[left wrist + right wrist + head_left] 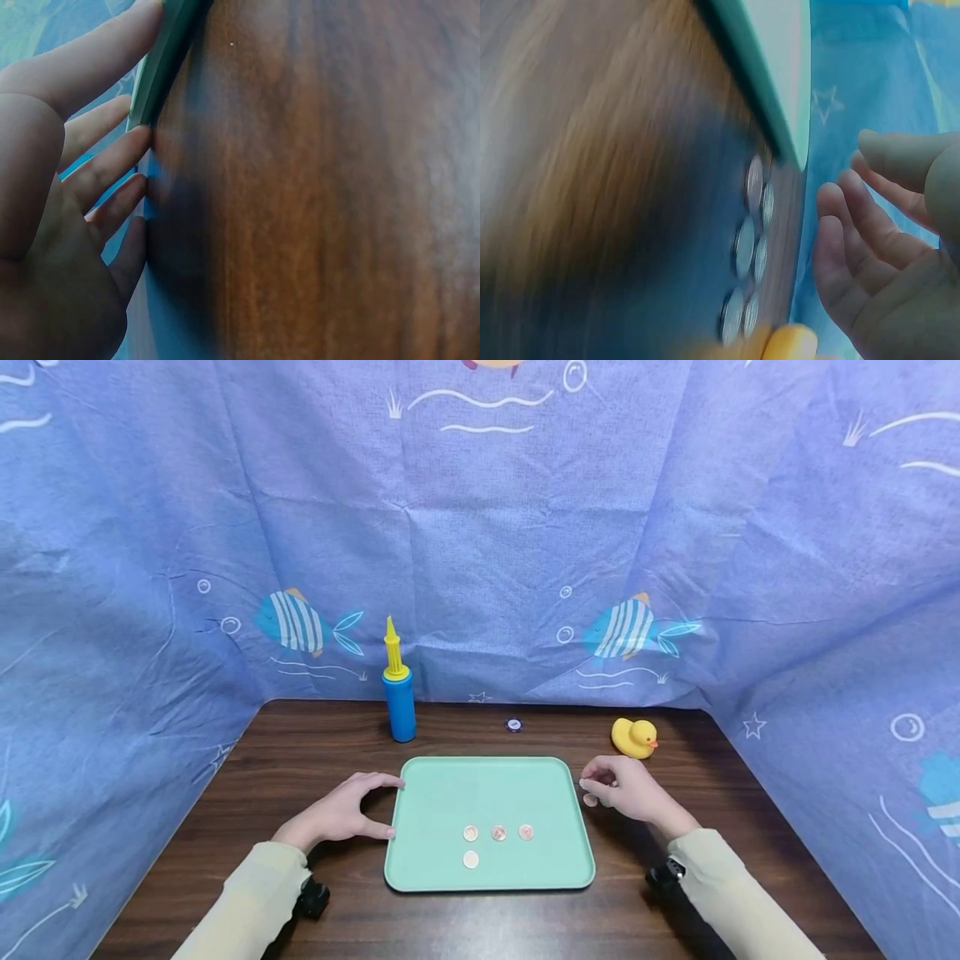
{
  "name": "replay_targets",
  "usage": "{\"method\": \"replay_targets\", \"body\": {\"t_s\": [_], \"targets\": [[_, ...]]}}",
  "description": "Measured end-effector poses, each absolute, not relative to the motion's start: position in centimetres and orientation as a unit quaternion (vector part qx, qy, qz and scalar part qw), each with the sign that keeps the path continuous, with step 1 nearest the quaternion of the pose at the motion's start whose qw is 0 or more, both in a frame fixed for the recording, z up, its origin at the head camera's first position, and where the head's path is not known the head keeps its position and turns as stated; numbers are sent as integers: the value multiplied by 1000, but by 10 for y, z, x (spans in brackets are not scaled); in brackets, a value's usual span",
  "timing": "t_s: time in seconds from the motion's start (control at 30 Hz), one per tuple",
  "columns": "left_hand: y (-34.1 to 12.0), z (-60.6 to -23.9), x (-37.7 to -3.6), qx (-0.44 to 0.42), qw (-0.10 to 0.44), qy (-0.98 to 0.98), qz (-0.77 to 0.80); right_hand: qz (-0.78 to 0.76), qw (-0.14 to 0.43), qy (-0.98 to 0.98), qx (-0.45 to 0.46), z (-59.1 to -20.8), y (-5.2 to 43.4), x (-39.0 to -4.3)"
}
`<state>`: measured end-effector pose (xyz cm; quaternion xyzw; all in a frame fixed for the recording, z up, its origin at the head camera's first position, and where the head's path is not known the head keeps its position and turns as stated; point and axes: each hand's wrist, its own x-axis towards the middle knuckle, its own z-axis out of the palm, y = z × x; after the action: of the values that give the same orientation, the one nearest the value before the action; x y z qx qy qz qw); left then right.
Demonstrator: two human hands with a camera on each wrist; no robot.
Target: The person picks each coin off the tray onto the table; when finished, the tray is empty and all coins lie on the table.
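Note:
A mint-green tray (487, 789) lies mid-table with several coins (498, 833) on it, three in a row and one (470, 859) in front. My left hand (341, 814) rests against the tray's left rim (161, 60), its straight fingers (105, 169) touching the edge. My right hand (626, 789) hovers just right of the tray, over loose coins (590, 799) on the wood. In the right wrist view those coins (748, 247) lie in a cluster beside the tray's corner (772, 75). The loosely curled fingers (855, 247) hold nothing I can see.
A yellow rubber duck (634, 737) sits behind the right hand. A blue and yellow hand pump (398, 693) stands at the back left, with a small dark round object (513, 725) behind the tray. Blue fish-print cloth (480, 527) walls in three sides of the table.

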<state>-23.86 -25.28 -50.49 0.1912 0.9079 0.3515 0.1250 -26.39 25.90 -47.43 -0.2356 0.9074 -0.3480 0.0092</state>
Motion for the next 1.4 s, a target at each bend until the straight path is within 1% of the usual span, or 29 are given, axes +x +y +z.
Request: {"method": "replay_targets", "body": {"t_s": [0.2, 0.53, 0.67, 0.8, 1.03, 1.23, 1.4], "targets": [[-252, -505, -238, 189, 126, 908, 351, -302, 11, 903, -305, -479, 233, -263], [-252, -504, -239, 187, 126, 909, 351, -291, 78, 885, -356, -482, 199, -255], [-252, -504, -239, 185, 126, 910, 350, -276, 96, 881, -371, -483, 188, -251], [-252, -504, -239, 183, 126, 911, 348, -259, 89, 878, -393, -484, 180, -248], [-251, -505, -238, 178, 130, 911, 348, -245, 78, 878, -405, -487, 172, -244], [-251, -505, -237, 179, 131, 911, 347, -239, 56, 871, -426, -489, 169, -243], [-251, -503, -238, 180, 131, 909, 352, -237, 52, 871, -427, -487, 167, -243]]}}
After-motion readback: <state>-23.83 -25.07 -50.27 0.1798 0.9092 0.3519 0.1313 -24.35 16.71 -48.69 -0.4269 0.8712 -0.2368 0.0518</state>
